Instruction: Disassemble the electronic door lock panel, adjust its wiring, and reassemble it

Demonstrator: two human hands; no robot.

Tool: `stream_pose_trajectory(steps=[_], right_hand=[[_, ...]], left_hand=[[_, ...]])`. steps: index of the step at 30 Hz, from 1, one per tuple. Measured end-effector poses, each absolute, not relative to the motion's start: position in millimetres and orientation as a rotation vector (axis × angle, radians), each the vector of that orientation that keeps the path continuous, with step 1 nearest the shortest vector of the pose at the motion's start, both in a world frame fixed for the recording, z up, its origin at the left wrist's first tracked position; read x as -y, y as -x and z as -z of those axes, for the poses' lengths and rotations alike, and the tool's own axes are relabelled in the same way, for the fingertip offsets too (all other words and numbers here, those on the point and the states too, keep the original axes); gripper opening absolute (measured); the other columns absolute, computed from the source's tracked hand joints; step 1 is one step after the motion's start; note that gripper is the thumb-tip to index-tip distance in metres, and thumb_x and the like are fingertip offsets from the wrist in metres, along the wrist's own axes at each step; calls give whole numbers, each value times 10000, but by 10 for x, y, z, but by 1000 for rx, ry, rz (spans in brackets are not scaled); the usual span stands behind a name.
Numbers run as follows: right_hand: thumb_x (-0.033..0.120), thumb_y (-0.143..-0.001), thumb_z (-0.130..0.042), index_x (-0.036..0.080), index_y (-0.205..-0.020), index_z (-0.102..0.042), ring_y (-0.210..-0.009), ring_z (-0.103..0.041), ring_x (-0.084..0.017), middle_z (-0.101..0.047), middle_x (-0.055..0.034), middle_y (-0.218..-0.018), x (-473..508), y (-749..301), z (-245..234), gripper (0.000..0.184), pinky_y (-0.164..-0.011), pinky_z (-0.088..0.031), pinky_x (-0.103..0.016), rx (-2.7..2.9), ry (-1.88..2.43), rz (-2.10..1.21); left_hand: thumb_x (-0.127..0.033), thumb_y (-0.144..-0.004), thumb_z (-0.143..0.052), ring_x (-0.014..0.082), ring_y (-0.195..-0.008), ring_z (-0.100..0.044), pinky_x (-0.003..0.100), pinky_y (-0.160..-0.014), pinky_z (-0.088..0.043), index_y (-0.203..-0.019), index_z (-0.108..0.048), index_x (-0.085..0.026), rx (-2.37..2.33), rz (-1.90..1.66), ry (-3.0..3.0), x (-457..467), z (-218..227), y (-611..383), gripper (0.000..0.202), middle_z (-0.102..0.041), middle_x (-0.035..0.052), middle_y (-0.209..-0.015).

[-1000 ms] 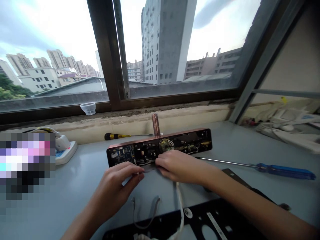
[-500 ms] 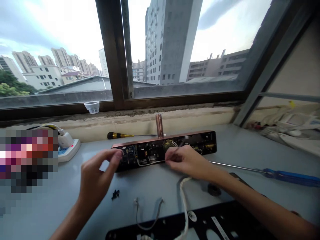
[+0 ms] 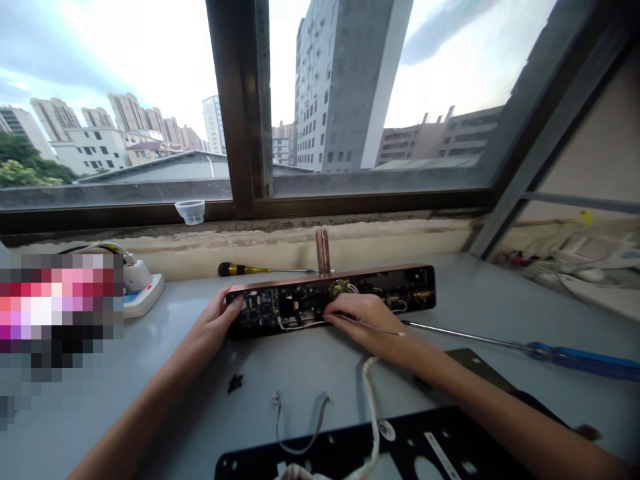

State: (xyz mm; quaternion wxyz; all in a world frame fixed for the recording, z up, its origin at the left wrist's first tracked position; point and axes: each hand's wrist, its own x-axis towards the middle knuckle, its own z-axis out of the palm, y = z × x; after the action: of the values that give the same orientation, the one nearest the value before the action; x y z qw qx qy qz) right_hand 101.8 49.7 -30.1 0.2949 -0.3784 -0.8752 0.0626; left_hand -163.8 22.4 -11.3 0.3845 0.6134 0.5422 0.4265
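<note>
A long copper-edged lock body (image 3: 415, 288) lies open on the grey table (image 3: 125, 393), showing a circuit board and wiring; a copper spindle (image 3: 323, 251) stands up behind it. My left hand (image 3: 213, 329) grips the body's left end, fingers curled on its edge. My right hand (image 3: 365, 320) rests at the body's front middle, pinching a thin metal pin or wire (image 3: 380, 327) that points right.
A blue-handled screwdriver (image 3: 575, 357) lies to the right, a yellow-handled one (image 3: 240, 269) behind the lock. A black mounting plate (image 3: 400, 447), a grey wire loop (image 3: 300, 427), a white cord (image 3: 373, 400) and small black screws (image 3: 234, 383) lie near me. A power strip (image 3: 143, 293) sits left.
My left hand moved from the table near me to the lock body's left end. My right hand shifted along the front edge, now holding a thin pin. The view drifted slightly.
</note>
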Motion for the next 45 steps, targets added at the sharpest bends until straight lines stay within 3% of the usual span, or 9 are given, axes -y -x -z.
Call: stream_pose_trajectory(steps=[6,18,28,33,45], right_hand=[[205,-869,-417,142,-798,-628,-682,-581,-132,-615,-44,-739,-532,-991,346,231,-628,-407,-225,2419,947,155],[152,-867,-390,141,-733,-593,-544,-504,-105,-571,-31,-674,-531,-939,383,244,-500,-271,-255,2496,907,572],[109,-819,-442,162,-705,-565,-555,-502,-100,-567,-13,-705,-486,-926,334,176,-506,-265,-253,2561,951,547],[163,-833,-466,165,-733,-594,-614,-541,-115,-585,-16,-707,-476,-890,332,163,-546,-310,-242,2529,1038,477],[107,-813,-434,143,-751,-597,-677,-576,-154,-601,-51,-730,-466,-842,345,178,-595,-367,-250,2515,1170,327]], left_hand=[[-438,-776,-456,252,-1055,-508,332,-911,-372,-1095,-497,-153,-1467,-1096,-1686,-252,108,1632,429,-597,86,-1112],[-423,-767,-444,245,-1015,-525,322,-886,-385,-1043,-504,-160,-1474,-1096,-1696,-207,69,1591,386,-610,80,-1075],[-394,-769,-466,239,-988,-547,312,-851,-410,-1006,-526,-172,-1455,-1128,-1668,-204,68,1589,330,-638,63,-1024],[-397,-773,-470,243,-976,-546,318,-840,-409,-988,-533,-163,-1469,-1119,-1666,-217,88,1606,324,-639,67,-996],[-388,-774,-477,234,-1001,-541,311,-864,-404,-986,-541,-175,-1443,-1133,-1649,-203,82,1596,307,-634,56,-1020]])
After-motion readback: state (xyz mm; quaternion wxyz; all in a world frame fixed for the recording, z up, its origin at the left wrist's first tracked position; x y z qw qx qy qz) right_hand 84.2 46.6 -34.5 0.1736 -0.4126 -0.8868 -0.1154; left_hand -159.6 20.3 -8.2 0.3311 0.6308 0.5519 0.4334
